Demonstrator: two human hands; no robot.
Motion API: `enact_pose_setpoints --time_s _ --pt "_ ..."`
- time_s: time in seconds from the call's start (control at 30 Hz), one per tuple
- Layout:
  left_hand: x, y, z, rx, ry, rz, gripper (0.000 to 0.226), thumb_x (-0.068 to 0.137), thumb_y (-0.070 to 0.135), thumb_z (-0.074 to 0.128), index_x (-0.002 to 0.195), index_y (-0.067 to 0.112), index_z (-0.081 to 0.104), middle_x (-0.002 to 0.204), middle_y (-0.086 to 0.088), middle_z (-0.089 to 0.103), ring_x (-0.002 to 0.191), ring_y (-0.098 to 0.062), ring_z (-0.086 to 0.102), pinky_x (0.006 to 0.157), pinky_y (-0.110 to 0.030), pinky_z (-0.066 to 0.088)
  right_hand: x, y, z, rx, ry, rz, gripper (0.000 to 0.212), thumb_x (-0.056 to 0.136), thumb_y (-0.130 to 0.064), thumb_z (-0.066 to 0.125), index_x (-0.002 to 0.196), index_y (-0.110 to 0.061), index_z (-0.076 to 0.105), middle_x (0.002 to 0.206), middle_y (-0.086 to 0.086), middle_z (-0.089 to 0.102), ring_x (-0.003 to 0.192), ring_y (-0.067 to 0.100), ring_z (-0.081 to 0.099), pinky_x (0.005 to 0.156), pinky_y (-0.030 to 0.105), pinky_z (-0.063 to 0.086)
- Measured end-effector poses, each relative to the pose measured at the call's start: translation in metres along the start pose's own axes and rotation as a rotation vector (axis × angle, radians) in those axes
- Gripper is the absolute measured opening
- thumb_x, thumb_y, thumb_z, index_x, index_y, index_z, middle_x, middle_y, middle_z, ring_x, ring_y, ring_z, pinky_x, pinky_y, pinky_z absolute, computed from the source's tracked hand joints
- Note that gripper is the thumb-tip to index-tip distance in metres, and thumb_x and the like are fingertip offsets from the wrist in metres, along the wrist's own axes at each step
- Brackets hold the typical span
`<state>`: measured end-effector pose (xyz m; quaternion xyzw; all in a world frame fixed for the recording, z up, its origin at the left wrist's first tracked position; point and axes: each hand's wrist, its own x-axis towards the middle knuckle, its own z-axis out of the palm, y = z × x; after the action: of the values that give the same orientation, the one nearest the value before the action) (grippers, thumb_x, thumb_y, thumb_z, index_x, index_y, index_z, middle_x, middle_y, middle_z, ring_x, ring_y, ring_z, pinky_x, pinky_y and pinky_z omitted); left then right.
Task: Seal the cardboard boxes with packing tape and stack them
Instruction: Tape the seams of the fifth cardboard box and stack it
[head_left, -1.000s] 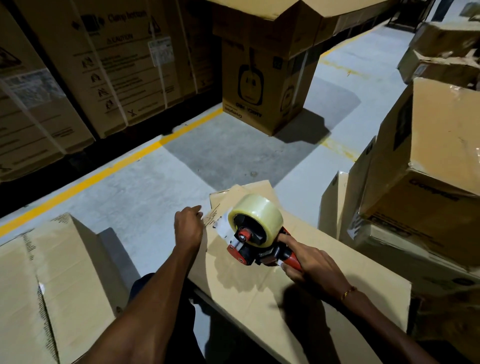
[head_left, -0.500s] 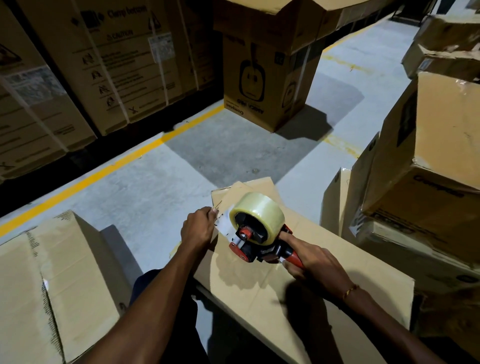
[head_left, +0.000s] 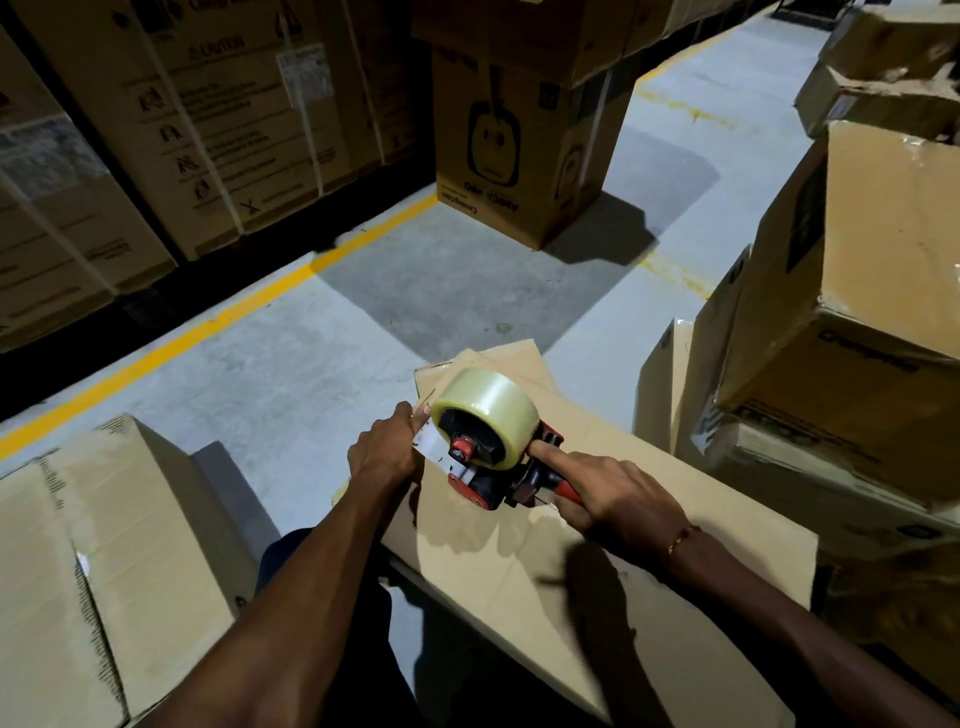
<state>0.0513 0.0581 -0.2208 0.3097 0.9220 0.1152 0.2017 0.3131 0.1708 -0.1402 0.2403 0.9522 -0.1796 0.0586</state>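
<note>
Flat cardboard box (head_left: 597, 551), closed, contents unseen, on the floor (head_left: 322, 364); red tape dispenser (head_left: 493, 457) with clear roll stands at its far left corner. Right hand (head_left: 610, 499) grip wraps the dispenser handle; left hand (head_left: 384, 452) grip pinches the tape end (head_left: 431, 441). Sealed box (head_left: 104, 571) lies left; stacked boxes (head_left: 841, 312) right.

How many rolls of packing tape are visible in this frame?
1. A clear tape roll sits on the red dispenser that the right hand grips, above the cardboard box being sealed. Others may be out of view.
</note>
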Motion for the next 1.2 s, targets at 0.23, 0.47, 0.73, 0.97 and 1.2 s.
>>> enact_pose_setpoints --time_s 0.23,0.47,0.73,0.97,1.2 --pt "-0.004 0.002 -0.007 0.024 -0.017 -0.022 0.007 0.1 0.023 0.044 0.104 0.02 0.039 0.102 -0.01 0.058 0.092 -0.035 0.054 0.077 -0.039 0.037 0.003 -0.009 -0.011 -0.079 -0.085 0.0 0.061 0.102 -0.031 0.047 0.155 -0.045 0.021 0.134 -0.001 0.058 0.108 0.034 0.059 0.082 0.04 0.046" --pt "0.003 -0.005 0.001 0.004 0.012 -0.018 0.053 0.101 0.067 0.012 0.099 0.023 0.042 0.101 -0.012 0.061 0.087 -0.034 0.05 0.081 -0.043 0.04 -0.039 0.018 -0.013 -0.119 -0.081 0.03 0.06 0.102 -0.038 0.047 0.152 -0.049 0.017 0.133 -0.007 0.06 0.103 0.032 0.062 0.075 0.036 0.045" --pt "-0.002 0.002 0.018 0.133 0.12 0.09 0.069 0.103 0.06 0.008 0.162 0.024 0.003 0.17 -0.005 0.006 0.155 -0.031 -0.001 0.124 -0.051 0.007 -0.059 0.025 -0.009 -0.103 -0.04 0.088 0.057 0.104 -0.044 0.048 0.154 -0.049 0.02 0.139 -0.01 0.058 0.107 0.031 0.063 0.073 0.036 0.041" --pt "-0.027 0.006 0.037 0.316 0.136 0.307 0.081 0.087 0.05 -0.009 0.162 0.019 -0.006 0.168 -0.001 -0.016 0.154 -0.022 -0.017 0.125 -0.047 -0.004 -0.044 0.03 0.011 -0.066 0.077 0.076 0.063 0.101 -0.043 0.055 0.157 -0.045 0.026 0.14 -0.009 0.059 0.111 0.028 0.063 0.082 0.04 0.049" --pt "0.003 -0.004 0.019 0.32 0.105 0.401 0.064 0.103 0.045 0.011 0.162 0.026 -0.004 0.168 -0.001 -0.015 0.155 -0.022 -0.013 0.125 -0.048 -0.003 -0.011 0.021 0.011 -0.014 0.035 0.115 0.061 0.103 -0.043 0.048 0.156 -0.048 0.017 0.148 -0.011 0.051 0.12 0.028 0.058 0.09 0.042 0.046"
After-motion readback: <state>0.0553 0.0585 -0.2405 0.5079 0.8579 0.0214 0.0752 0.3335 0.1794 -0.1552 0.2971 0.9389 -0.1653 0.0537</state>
